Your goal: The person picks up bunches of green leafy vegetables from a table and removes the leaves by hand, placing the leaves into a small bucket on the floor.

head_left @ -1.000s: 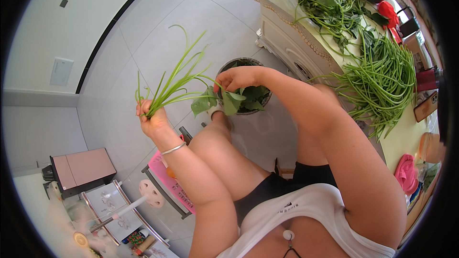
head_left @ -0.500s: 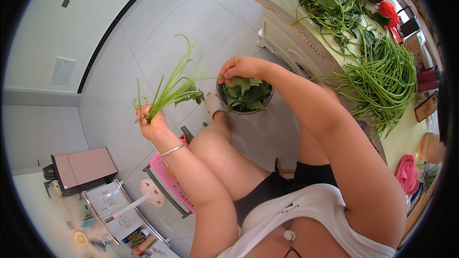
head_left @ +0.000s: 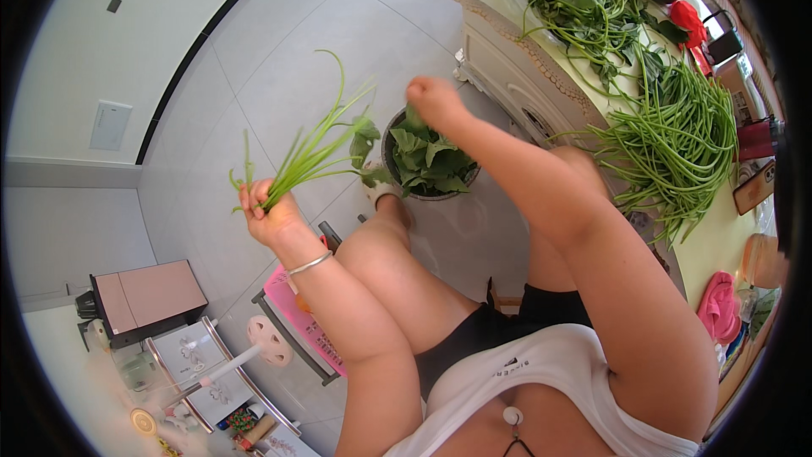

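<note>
My left hand (head_left: 269, 201) is closed around a bunch of thin green leaf stems (head_left: 309, 156), which fan out up and to the right. A couple of leaves (head_left: 365, 137) still hang at the bunch's far ends. Above the rim of a dark round bin (head_left: 391, 171), my right hand (head_left: 435, 101) has its fingers curled in. A blurred green leaf (head_left: 414, 118) shows right under those fingers and seems held by them. Torn green leaves (head_left: 431, 161) fill the bin, which stands on the floor by my foot.
On the right, a cloth-edged table (head_left: 584, 89) bears a heap of leafy greens (head_left: 579, 0) and a pile of bare stems (head_left: 677, 140). A phone (head_left: 754, 189) lies at its far side. A pink basket (head_left: 296, 305) and a fan (head_left: 269, 340) stand at left.
My right hand has moved up and to the right, away from the bunch, its fingers now curled in more. The stems in my left hand have swung slightly, and the hand itself barely moved.
</note>
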Tool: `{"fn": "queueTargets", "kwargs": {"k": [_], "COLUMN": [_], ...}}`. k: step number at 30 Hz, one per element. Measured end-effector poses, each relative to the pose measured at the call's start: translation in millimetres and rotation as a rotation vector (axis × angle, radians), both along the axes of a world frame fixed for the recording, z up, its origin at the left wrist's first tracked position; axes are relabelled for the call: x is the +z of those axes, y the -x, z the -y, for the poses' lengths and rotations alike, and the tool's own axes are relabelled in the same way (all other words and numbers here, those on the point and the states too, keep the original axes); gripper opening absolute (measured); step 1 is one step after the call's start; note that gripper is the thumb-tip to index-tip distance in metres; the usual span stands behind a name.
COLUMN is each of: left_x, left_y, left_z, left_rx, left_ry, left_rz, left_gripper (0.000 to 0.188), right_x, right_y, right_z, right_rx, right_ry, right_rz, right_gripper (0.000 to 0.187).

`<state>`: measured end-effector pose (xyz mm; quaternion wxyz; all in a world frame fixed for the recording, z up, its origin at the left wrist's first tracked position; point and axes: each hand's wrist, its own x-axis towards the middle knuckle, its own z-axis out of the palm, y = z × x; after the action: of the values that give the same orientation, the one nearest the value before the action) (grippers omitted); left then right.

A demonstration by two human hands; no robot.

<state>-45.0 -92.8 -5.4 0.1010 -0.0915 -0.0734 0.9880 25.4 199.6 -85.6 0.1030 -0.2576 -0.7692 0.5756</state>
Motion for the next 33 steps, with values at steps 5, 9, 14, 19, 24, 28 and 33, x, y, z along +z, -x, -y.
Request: {"fn": "queueTargets", "kwargs": {"k": [5,9,14,19,24,28,33], "left_x": [3,5,7,2,-4,-5,-8], "left_y": [-2,-3,-7,-2,-3,-6,-8], "left_z": [4,-4,-25,-23,-25,-39,-52], "left_rx": [-0.041,-0.088,-0.204,-0.155,-0.104,-0.166,-0.216], "left_ry": [-0.120,-0.129,-0.197,-0.169,-0.099,-0.058,-0.021], "left_rz": [-0.050,-0.036,0.031,0.029,0.000,0.008,0.002], "left_gripper": [0.031,0.030,0.029,0.026,0.023,0.023,0.024], "right_x": [-15,9,10,12,16,9,-8], "right_y": [10,-5,-7,-4,-6,0,10], "right_z": [-52,-7,19,9,15,19,21], "right_rx": [-0.229,0.326,0.548,0.373,0.093,-0.093,-0.326], "right_ry": [0.508,0.208,0.229,0.061,-0.167,0.313,0.722], "right_rz": [-0.078,-0.005,-0.188,-0.164,-0.256,-0.088,-0.129], "right_gripper": [0.022,0.030,0.024,0.022,0.024,0.021,0.017]}}
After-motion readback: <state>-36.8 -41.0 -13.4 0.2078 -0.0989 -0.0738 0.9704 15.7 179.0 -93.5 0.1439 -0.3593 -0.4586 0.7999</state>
